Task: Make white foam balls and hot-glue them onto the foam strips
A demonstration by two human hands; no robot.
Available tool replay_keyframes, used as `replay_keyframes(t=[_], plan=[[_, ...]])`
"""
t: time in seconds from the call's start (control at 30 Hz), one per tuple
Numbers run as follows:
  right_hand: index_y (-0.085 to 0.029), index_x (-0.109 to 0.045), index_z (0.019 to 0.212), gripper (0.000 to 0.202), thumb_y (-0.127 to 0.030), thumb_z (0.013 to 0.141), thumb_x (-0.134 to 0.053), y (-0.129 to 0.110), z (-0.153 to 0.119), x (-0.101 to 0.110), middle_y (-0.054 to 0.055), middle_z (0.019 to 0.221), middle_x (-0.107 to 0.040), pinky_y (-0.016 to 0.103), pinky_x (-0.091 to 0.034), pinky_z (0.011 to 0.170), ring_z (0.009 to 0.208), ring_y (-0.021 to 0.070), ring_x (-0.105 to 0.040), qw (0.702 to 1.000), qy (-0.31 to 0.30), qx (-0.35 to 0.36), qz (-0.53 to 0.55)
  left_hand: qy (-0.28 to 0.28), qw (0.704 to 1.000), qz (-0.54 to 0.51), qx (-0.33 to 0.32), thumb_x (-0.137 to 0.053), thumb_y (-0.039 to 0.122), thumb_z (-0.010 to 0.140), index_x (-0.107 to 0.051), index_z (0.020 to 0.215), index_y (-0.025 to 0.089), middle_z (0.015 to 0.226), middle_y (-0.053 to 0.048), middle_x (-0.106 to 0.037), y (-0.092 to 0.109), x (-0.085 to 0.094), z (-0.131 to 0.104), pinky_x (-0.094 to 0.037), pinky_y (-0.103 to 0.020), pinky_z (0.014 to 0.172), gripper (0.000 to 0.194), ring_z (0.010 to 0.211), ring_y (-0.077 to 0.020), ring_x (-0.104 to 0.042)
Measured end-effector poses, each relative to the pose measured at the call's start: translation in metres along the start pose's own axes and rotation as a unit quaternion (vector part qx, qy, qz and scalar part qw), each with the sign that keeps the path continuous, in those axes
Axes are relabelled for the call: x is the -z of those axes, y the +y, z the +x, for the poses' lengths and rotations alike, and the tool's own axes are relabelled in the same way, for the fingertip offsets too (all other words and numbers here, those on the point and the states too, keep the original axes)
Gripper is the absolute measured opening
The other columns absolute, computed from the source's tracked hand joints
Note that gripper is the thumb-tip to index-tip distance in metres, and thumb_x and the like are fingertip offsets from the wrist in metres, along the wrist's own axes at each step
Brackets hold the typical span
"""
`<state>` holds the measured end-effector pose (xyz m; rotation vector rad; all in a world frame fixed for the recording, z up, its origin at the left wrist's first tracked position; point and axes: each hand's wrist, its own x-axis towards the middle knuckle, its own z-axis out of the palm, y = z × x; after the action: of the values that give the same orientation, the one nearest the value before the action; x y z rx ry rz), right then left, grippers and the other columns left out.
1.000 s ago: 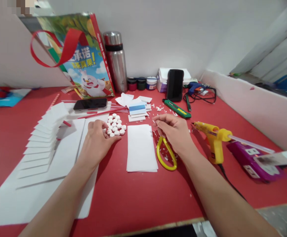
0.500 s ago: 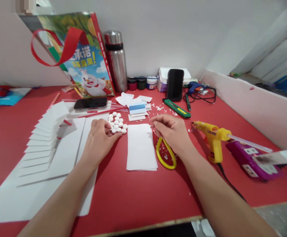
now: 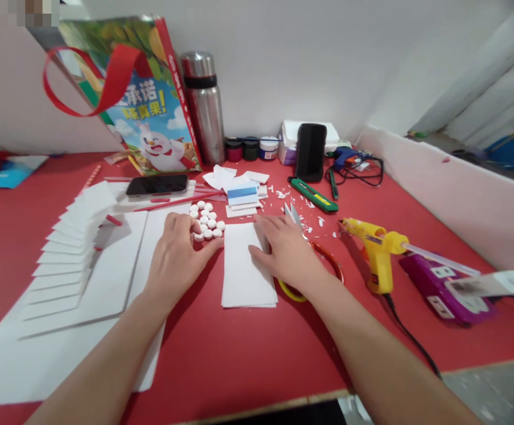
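My left hand (image 3: 174, 251) rests at the near left side of a cluster of small white round pieces (image 3: 208, 220), thumb and curled fingers apart; the fingertips touch or nearly touch the nearest ones. Right of the cluster lies a small stack of white paper rectangles (image 3: 245, 277). My right hand (image 3: 287, 251) lies open over the stack's right edge, fingers stretched to the left. Beneath that hand are scissors with yellow and red handles (image 3: 334, 260), partly hidden, their blades showing beyond the knuckles.
Folded white card steps (image 3: 62, 260) stand on white board at left. A phone (image 3: 157, 185), steel flask (image 3: 203, 112) and picture bag (image 3: 150, 124) are behind. A green cutter (image 3: 314, 195), white scraps and yellow glue gun (image 3: 374, 251) with its cord lie right.
My right hand has opened from a pinch and moved left onto the paper stack. The scissors now show blades and a red handle. My left hand stays by the white pieces.
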<state>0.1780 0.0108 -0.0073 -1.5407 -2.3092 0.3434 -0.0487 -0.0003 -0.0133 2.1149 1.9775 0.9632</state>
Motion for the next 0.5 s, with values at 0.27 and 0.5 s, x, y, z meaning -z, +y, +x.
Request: replay_keyframes(t=[0.27, 0.5], plan=[[-0.009, -0.06, 0.135, 0.048, -0.025, 0.09, -0.059, -0.003, 0.002, -0.001, 0.019, 0.127, -0.063, 0.05, -0.043, 0.102, 0.119, 0.0357, -0.052, 0.999, -0.002, -0.015, -0.037, -0.177, 0.975, -0.08, -0.111, -0.06, 0.037, 0.096, -0.048, 0.068, 0.02, 0.06, 0.005, -0.051, 0.001, 0.007, -0.012, -0.035, -0.026, 0.059, 0.035, 0.055, -0.0106, -0.046], [-0.015, -0.064, 0.097, 0.019, -0.013, 0.081, -0.053, -0.003, 0.003, -0.005, 0.012, 0.097, -0.067, 0.042, -0.043, 0.09, 0.095, 0.028, -0.055, 1.0, 0.006, 0.01, 0.003, -0.292, 0.931, -0.125, -0.178, -0.053, 0.031, 0.101, -0.061, 0.085, 0.02, 0.081, -0.002, -0.067, 0.012, 0.006, -0.01, -0.043, -0.028, 0.069, 0.02, 0.074, -0.016, -0.062]])
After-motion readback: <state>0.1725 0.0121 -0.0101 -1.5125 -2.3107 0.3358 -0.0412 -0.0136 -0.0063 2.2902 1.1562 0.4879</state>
